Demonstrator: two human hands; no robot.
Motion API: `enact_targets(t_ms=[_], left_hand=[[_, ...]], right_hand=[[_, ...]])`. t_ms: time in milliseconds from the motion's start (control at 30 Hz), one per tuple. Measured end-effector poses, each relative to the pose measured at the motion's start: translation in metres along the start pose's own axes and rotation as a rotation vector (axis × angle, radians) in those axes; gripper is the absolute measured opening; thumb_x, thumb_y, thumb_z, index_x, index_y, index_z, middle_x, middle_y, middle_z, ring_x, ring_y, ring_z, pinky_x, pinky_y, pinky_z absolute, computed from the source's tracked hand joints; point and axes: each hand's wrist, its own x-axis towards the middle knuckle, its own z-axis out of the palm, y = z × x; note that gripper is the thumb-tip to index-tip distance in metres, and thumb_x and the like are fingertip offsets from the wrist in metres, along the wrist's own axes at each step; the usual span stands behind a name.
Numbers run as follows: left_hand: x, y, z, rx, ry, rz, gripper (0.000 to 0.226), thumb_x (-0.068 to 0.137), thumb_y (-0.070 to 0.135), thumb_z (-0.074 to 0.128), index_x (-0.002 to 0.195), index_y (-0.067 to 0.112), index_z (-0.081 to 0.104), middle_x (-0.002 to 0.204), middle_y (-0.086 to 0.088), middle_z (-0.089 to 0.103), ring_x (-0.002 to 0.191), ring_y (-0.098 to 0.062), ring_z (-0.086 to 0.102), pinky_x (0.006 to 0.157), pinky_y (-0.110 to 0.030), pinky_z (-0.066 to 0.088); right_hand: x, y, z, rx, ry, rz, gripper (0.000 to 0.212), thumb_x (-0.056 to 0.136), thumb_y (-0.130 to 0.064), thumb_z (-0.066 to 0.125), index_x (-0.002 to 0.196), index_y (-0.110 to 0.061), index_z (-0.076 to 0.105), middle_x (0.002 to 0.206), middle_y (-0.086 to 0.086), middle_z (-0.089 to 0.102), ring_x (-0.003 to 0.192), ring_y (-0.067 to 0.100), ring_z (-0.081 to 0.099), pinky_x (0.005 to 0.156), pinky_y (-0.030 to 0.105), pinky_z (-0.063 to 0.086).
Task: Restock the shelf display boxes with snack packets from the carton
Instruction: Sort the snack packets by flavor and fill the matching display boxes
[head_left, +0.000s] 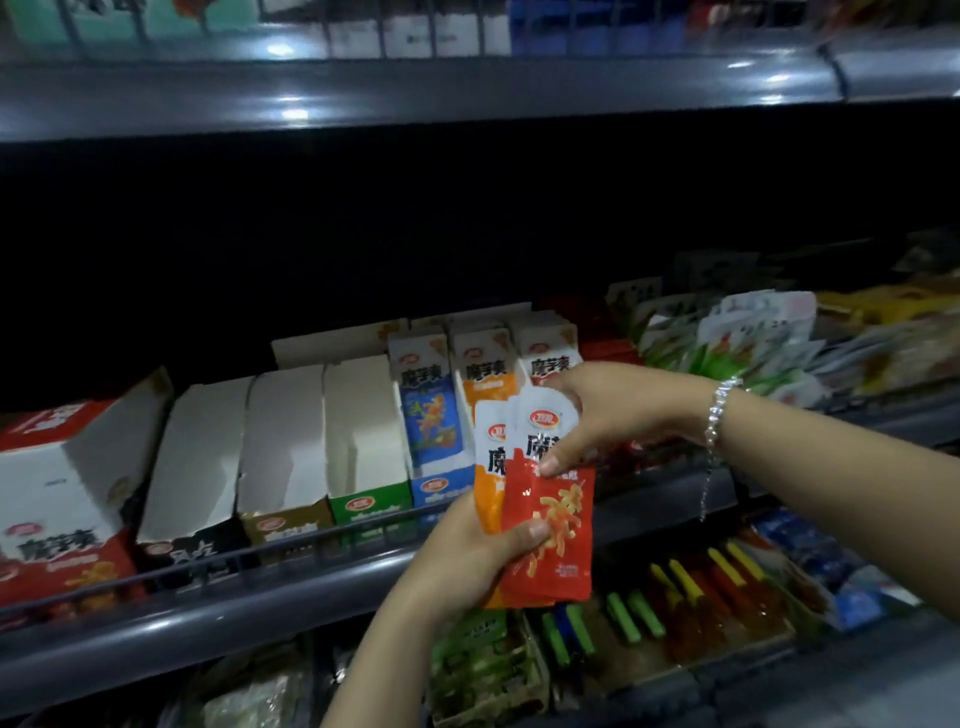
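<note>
Snack packets (550, 525) sit fanned in your hands in front of the shelf rail, mid-frame, w/ the display boxes behind them. Going left to right: the red display box (67, 519) at far left lies tipped w/ its printed face out, then three boxes (black-front box (195, 462), gold-front box (283, 441), green-front box (363, 431)) stand open and look empty, white insides showing, prob. the ones that need filling. Next the blue display box (431, 415) holds upright packets, faces forward so shoppers read the label. Your left hand (467, 561) comes from below and grips the bottom of the stack, thumb curled across the red front packet, acting as the base so nothing slides out. An orange packet (488, 467) peeks out behind the red one, so you're holding mixed flavours and, I'd judge, sorting them by colour. Your right hand (608, 415), bracelet (719, 410) at the wrist, pinches the top edge of the front packet btwn thumb and fingers, likely to peel one off for its matching box. Further right, loose green-and-white bags (727, 343) are heaped on the same shelf. Carton isn't in view.
</note>
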Motion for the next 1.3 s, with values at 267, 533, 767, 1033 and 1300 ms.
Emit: enact_targets(t_ms=[267,533,767,1033,1300], left_hand=[[0.02,0.001,0.035,0.015,0.032,0.003,0.04,0.067,0.028,0.074,0.105,0.022,0.063,0.099,0.002,0.075,0.094,-0.021,0.071,0.093,-0.048,0.051],[0.041,-0.008,0.046,-0.102,0.206,0.001,0.014,0.093,0.014,0.058,0.103,0.021,0.066,0.098,-0.005,0.075,0.094,-0.026,0.071,0.086,-0.05,0.054],[0.046,-0.004,0.044,-0.233,0.274,0.01,0.019,0.099,0.014,0.046,0.112,0.016,0.06,0.101,-0.008,0.074,0.093,-0.025,0.071,0.083,-0.048,0.056],[0.048,0.001,0.037,-0.308,0.246,0.001,0.017,0.099,0.014,0.046,0.11,0.021,0.057,0.1,-0.009,0.074,0.094,-0.025,0.071,0.083,-0.047,0.055],[0.045,0.008,0.031,-0.514,0.184,-0.102,0.022,0.1,0.01,0.04,0.119,0.008,0.051,0.1,-0.021,0.072,0.092,-0.035,0.07,0.077,-0.052,0.057]], right_hand=[[-0.022,0.042,-0.016,0.201,0.008,0.066,0.017,0.078,-0.015,0.076,0.083,-0.023,0.063,0.084,-0.004,0.072,0.067,0.005,0.066,0.052,0.021,0.053],[-0.036,0.063,-0.044,-0.003,0.196,0.15,0.015,0.079,-0.02,0.075,0.08,-0.018,0.06,0.081,-0.002,0.069,0.063,0.008,0.062,0.047,0.016,0.047],[-0.022,0.065,-0.056,-0.047,0.413,0.111,0.02,0.079,-0.022,0.075,0.09,-0.016,0.06,0.079,-0.002,0.064,0.065,0.008,0.06,0.048,0.018,0.045],[0.03,0.051,-0.075,-0.146,0.54,0.083,0.023,0.08,-0.022,0.074,0.092,-0.009,0.06,0.078,0.001,0.06,0.061,0.014,0.057,0.05,0.022,0.043],[0.068,0.048,-0.041,-0.284,0.404,0.135,0.037,0.079,-0.025,0.075,0.106,-0.004,0.063,0.104,0.008,0.064,0.095,0.021,0.058,0.07,0.025,0.038]])
